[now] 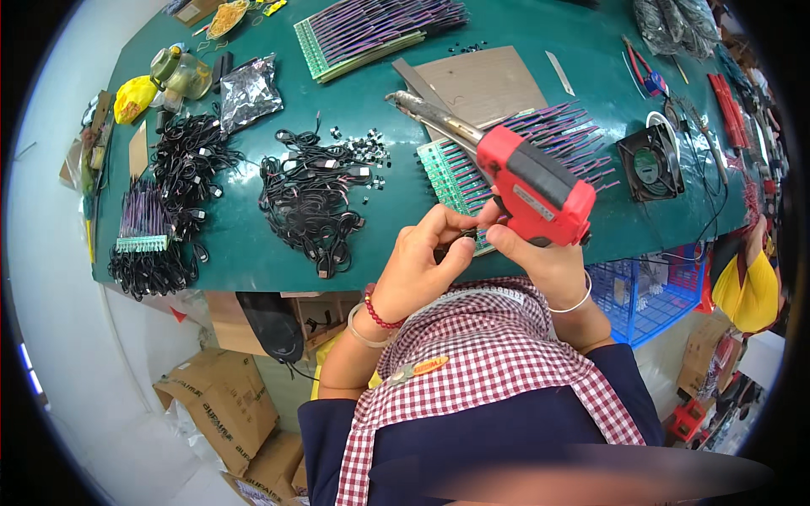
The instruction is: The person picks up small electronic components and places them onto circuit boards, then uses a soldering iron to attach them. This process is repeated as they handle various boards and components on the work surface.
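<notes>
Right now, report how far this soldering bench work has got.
Done, apparently: a stack of green boards with purple wires lies at the bench's far edge, another small bundle at the left. In hand: the right hand grips a red soldering gun, the left hand pinches a small dark part beside it. Left: heaps of black cables, loose connectors, and a wired board under the gun.

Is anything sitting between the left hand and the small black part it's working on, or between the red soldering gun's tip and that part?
Left hand already pinches the small black part, nothing between. The red soldering gun in the right hand points its tip away, over the table.
</notes>
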A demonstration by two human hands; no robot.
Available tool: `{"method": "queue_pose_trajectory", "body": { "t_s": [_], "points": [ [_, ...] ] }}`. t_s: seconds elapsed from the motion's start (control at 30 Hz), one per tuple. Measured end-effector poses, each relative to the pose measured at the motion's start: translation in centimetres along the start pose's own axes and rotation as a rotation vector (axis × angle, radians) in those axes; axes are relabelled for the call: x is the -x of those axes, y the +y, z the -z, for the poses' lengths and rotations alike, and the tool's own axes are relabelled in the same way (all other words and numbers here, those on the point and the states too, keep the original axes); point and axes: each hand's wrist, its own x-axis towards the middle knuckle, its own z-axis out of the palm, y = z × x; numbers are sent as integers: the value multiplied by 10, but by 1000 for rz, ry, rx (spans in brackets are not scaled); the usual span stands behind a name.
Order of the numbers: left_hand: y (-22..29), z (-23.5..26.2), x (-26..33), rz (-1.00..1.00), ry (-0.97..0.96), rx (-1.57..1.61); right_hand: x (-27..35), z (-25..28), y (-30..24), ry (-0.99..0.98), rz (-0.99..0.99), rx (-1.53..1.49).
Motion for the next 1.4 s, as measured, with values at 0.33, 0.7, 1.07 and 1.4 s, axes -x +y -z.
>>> {"method": "queue_pose_trajectory", "body": {
  "t_s": [0.33, 0.7, 1.07, 1.4],
  "points": [
    [-1, -10, -11, -316, 146, -531, -12, 8, 17, 60, -23, 125],
    [1, 4, -20, 165, 123, 87, -23, 5, 16, 74, -154, 52],
    [6, 9, -31, 14, 118, -306, -34, 8, 19, 47, -184, 163],
    [2, 12, -40, -258, 181, -478, -51, 9, 21, 15, -319, -311]
  ]
}}
